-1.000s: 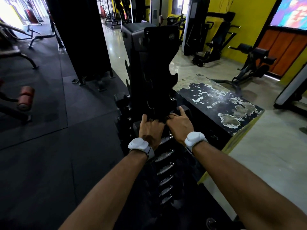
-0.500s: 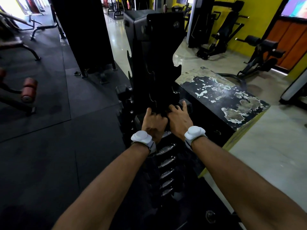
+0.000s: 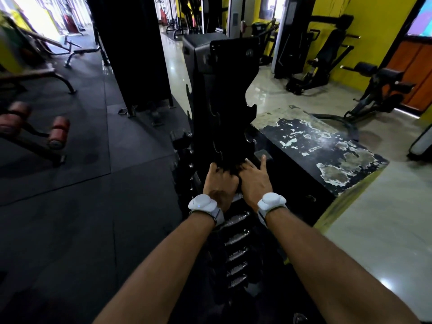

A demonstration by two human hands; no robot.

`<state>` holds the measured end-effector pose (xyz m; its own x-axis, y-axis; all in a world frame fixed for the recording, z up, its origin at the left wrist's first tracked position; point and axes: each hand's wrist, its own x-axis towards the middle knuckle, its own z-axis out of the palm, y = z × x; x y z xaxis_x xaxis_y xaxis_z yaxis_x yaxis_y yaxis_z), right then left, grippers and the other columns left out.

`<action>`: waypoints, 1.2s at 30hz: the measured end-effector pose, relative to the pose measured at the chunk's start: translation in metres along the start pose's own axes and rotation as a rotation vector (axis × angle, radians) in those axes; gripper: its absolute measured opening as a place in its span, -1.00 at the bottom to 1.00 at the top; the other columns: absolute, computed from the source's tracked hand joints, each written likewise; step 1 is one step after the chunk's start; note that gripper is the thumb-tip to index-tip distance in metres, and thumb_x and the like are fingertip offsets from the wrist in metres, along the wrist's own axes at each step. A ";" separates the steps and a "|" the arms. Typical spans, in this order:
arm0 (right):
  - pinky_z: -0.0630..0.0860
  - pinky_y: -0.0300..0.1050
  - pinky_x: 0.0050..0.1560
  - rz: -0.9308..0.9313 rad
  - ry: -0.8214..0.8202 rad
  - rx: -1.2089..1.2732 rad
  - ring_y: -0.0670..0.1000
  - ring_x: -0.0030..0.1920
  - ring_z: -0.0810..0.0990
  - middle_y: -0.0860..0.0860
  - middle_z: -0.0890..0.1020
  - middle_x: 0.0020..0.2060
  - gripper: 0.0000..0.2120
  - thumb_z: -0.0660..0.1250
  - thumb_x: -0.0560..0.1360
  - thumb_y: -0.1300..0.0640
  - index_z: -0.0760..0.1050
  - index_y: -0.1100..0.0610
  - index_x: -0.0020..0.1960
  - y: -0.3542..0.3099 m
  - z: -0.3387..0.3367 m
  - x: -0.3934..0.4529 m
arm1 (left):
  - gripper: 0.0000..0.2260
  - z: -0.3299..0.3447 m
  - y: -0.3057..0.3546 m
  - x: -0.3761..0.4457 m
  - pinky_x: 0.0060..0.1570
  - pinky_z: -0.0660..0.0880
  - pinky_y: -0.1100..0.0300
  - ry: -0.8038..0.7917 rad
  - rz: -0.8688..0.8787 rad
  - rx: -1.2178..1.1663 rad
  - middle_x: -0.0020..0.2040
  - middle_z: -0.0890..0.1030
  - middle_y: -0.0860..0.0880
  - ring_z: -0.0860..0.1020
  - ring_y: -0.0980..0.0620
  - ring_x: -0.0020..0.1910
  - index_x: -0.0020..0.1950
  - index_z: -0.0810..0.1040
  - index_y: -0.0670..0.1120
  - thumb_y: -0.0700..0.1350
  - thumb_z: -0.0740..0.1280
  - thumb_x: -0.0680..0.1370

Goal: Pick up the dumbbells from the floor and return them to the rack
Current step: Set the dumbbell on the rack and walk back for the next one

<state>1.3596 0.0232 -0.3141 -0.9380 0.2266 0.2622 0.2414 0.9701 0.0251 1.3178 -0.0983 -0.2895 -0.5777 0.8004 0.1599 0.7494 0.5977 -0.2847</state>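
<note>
both hands, left hand and right hand, grip a dark dumbbell at the notched rack; open mat flooring lies left.

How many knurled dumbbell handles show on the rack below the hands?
5, stacked down the rack: first handle, second, third, fourth, fifth. The hands may hide another.

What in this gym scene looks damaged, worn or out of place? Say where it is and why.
The black platform right of the dumbbell rack looks damaged: its top surface is peeling in pale, patchy flakes. Nothing else stands out; the hands are at the rack.
</note>
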 end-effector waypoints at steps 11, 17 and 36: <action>-0.12 0.40 0.53 0.020 -0.006 0.018 0.05 0.52 0.33 -0.03 0.50 0.42 -0.49 0.25 0.59 0.14 0.34 0.01 0.54 0.004 0.005 -0.001 | -0.68 -0.002 0.006 -0.007 0.14 0.37 -0.07 0.122 -0.026 -0.066 -0.12 0.64 -0.10 0.58 -0.21 -0.05 -0.10 0.64 -0.06 0.12 0.21 0.50; -0.15 0.37 0.54 0.023 -0.029 0.099 0.04 0.52 0.31 -0.04 0.52 0.38 -0.52 0.29 0.54 0.15 0.43 0.00 0.45 0.000 -0.007 -0.001 | -0.65 -0.019 0.004 -0.012 0.13 0.35 -0.03 0.128 -0.084 -0.218 0.00 0.64 -0.08 0.57 -0.18 0.03 0.03 0.59 -0.08 0.07 0.13 0.47; 0.58 -0.04 0.06 0.470 0.327 0.625 0.04 0.06 0.66 -0.04 0.68 0.07 -0.74 0.30 0.51 0.18 0.64 -0.03 0.13 -0.129 -0.044 -0.057 | -0.69 -0.031 -0.081 -0.107 0.04 0.56 0.08 0.286 -0.399 -0.928 0.15 0.63 0.12 0.57 0.04 0.15 0.32 0.54 0.11 0.02 0.31 0.58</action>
<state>1.3928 -0.1186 -0.2898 -0.6321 0.6754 0.3799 0.3165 0.6726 -0.6689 1.3291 -0.2307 -0.2540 -0.8299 0.4464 0.3347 0.5454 0.5228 0.6551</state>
